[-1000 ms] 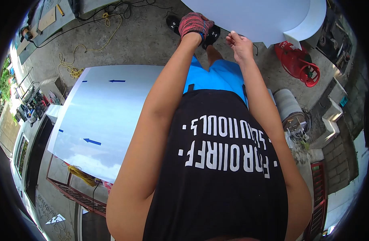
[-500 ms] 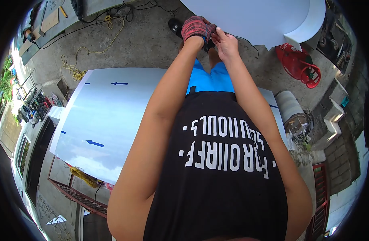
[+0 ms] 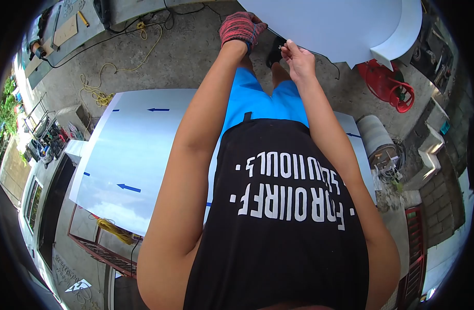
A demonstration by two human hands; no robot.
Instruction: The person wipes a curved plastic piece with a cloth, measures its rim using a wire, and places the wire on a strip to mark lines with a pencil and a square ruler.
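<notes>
Well — panel (image 3: 325,32) just beside left grip (image 3: 240,29)

Pale panel (image 3: 325,31), perhaps faintly blue

Bright daylight from left — cloud glare on glossy sheet (image 3: 144,134), fisheye bend, black corners.

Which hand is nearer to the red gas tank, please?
Right. The bare right hand is left of the red gas tank, apart from it; the gloved left hand is farther left, at the edge of the white panel.
</notes>
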